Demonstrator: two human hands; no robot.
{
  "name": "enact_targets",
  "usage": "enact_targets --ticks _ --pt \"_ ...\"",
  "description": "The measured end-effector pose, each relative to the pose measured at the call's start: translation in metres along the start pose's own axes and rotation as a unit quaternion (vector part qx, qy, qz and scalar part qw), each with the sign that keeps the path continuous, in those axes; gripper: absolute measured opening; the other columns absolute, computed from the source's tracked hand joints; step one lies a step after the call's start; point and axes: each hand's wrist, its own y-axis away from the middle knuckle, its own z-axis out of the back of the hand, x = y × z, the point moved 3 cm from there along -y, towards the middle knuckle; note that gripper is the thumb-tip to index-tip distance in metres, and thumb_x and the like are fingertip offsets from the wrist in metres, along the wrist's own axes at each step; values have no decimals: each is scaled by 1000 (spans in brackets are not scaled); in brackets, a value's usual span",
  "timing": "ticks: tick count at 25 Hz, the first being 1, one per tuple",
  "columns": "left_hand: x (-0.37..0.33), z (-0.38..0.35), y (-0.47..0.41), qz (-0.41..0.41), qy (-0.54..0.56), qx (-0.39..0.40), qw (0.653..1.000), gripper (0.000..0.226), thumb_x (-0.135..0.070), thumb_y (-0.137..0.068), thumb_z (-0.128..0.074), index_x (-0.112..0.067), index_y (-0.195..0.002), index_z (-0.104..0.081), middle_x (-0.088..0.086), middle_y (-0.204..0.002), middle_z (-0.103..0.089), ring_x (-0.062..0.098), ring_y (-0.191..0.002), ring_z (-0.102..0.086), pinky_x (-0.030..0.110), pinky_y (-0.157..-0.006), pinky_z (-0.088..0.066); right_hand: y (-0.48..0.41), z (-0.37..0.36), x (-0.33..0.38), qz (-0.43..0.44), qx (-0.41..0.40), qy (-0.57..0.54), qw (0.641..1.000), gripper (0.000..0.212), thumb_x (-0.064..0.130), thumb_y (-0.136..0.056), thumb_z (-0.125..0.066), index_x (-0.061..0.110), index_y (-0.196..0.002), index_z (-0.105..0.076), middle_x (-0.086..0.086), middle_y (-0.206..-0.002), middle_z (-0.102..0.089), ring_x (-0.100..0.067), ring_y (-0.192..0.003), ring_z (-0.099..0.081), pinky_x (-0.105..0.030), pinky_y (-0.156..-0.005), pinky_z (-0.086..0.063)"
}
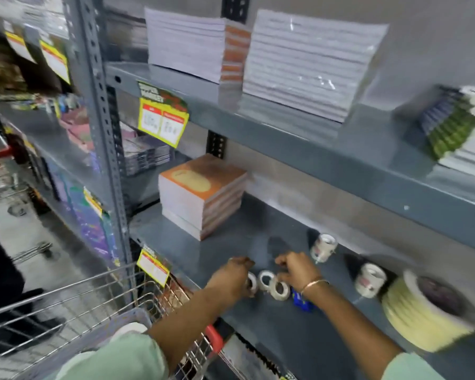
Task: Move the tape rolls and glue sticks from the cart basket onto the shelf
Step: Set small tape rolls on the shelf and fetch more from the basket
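Three small white tape rolls [266, 281] lie in a row on the grey shelf [231, 237], between my two hands. My left hand [232, 278] rests against the leftmost roll [251, 283] with fingers curled over it. My right hand [296, 268] touches the rightmost roll [280, 289], fingers bent. A blue object [302, 298], possibly a glue stick pack, lies under my right wrist. Two stacks of white tape [324, 247] [370, 279] stand further right. The wire cart basket [99, 311] is at the lower left; its contents are mostly hidden.
A large stack of yellow tape rolls [428, 316] lies at the shelf's right end. An orange-covered stack of books [203, 193] stands at the back left of the same shelf. Paper reams [307, 64] fill the shelf above. A yellow price tag [152, 267] hangs off the shelf edge.
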Motion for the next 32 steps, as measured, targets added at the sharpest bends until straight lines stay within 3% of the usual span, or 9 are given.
enact_targets --ticks 4,9,12,18,24,28,32 --pt "1 -16 -8 -2 -28 25 999 66 -16 -70 -74 -15 -129 -45 9 -138 -47 28 -127 -43 32 -105 -37 16 -16 -1 12 37 74 996 50 29 -74 -72 9 -117 -57 -13 -129 -54 -30 -116 -55 -35 -91 -46" --pt "-3 -12 -7 -25 -32 -31 999 50 -15 -74 -67 -12 -122 -52 10 -130 -53 27 -123 -44 30 -103 -35 18 -30 -5 23 19 98 995 49 28 -74 -71 11 -116 -53 -11 -127 -53 -29 -114 -55 -34 -80 -45" --pt "-1 -1 -5 -18 -25 -64 997 53 -19 -77 -67 -12 -126 -47 9 -133 -52 25 -125 -42 28 -103 -32 8 -26 -1 46 16 75 996 52 22 -74 -70 12 -120 -50 -13 -129 -50 -31 -117 -52 -36 -92 -47" --pt "5 -4 -2 34 -1 -10 999 57 -13 -79 -66 -19 -130 -42 8 -139 -45 28 -126 -44 35 -104 -40 -5 -36 12 67 60 76 993 51 15 -77 -67 12 -125 -48 -19 -138 -40 -34 -127 -43 -38 -104 -42" --pt "9 -7 -3 46 8 -21 999 56 -4 -79 -58 -21 -130 -43 9 -135 -41 30 -124 -43 38 -104 -43 -13 -40 13 73 55 72 993 43 9 -79 -63 12 -120 -51 -20 -132 -45 -35 -122 -47 -37 -100 -43" --pt "16 -11 -7 59 7 3 998 60 -5 -77 -63 -22 -130 -41 10 -134 -37 33 -122 -43 40 -104 -44 -18 -43 13 78 77 77 991 54 12 -73 -72 13 -122 -49 -19 -133 -43 -35 -121 -47 -36 -100 -42" --pt "15 -11 -12 63 -4 13 998 59 -7 -78 -65 -22 -130 -42 10 -136 -41 32 -125 -41 41 -104 -43 -21 -41 15 83 78 75 991 48 13 -72 -73 11 -116 -53 -18 -128 -48 -34 -118 -48 -35 -99 -43"
